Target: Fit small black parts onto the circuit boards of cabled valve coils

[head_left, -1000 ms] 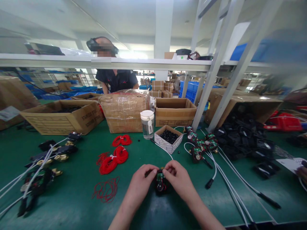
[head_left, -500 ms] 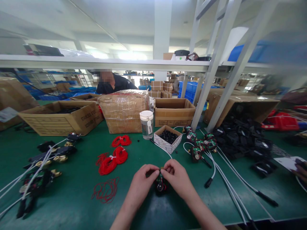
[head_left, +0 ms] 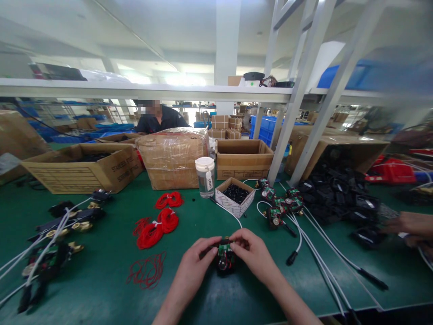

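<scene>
A small black housing with a green circuit board [head_left: 224,249], red wires and a round shiny part sits on the bench before me. My left hand [head_left: 198,261] grips its left side between thumb and fingers. From the right, my right hand [head_left: 252,253] pinches the other edge near the top. A white cable [head_left: 233,214] runs up and left behind the housing; where its near end joins is hidden by my fingers. Just beyond stands a small open carton [head_left: 244,208] of tiny black parts.
Red wire bundles [head_left: 168,220] lie to the left, with cabled valve assemblies [head_left: 54,253] farther out. On the right are similar board units [head_left: 275,217], white cables and piled black housings [head_left: 338,194]. A water bottle [head_left: 205,180] and cardboard boxes stand behind. Another person's hand [head_left: 409,225] reaches in at far right.
My fingertips have moved apart from above the board to its two sides, so more green board shows. At far right, another person's hand has reached in toward the black housings.
</scene>
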Tool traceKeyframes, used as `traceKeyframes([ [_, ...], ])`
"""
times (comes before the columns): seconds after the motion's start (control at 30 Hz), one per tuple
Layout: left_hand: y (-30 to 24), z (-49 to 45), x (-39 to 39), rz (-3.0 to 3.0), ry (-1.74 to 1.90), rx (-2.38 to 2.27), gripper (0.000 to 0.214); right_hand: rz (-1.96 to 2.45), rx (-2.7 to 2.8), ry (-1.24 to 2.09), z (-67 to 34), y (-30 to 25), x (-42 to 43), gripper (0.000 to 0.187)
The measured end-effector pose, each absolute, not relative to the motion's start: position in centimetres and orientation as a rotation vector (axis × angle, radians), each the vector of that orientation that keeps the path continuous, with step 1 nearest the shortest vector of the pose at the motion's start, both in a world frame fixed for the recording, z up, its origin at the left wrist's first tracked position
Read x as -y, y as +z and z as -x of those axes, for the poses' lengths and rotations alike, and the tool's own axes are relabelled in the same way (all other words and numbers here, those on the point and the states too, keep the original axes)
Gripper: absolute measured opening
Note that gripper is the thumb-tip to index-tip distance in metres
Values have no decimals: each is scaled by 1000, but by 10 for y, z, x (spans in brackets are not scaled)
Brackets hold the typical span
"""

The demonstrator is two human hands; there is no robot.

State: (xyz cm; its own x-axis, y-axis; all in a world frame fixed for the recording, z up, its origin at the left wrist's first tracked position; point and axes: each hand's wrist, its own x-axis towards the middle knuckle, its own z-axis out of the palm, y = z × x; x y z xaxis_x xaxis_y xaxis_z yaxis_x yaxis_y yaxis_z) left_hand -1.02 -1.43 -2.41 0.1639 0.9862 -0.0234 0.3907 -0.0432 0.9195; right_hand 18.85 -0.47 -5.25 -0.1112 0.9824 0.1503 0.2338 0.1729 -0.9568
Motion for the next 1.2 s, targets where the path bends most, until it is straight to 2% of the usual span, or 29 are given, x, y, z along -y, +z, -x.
traceKeyframes([
  [0.3, -53, 14, 22, -1423, 900, -1208, 50, 1205, 1630, 950, -193, -53, 14, 22],
  [0.6, -58, 13, 29, -1355, 900, -1111, 60, 1222, 1654, 989, -193, -64, 32, 56],
  [0.93, -60, 7, 29, -1371, 926, -1147, 62, 1283, 1568, 1102, -183, -67, 39, 65],
  [1.2, -58, 5, 29, -1363, 949, -1149, 63, 1354, 1489, 1056, -169, -71, 42, 62],
])
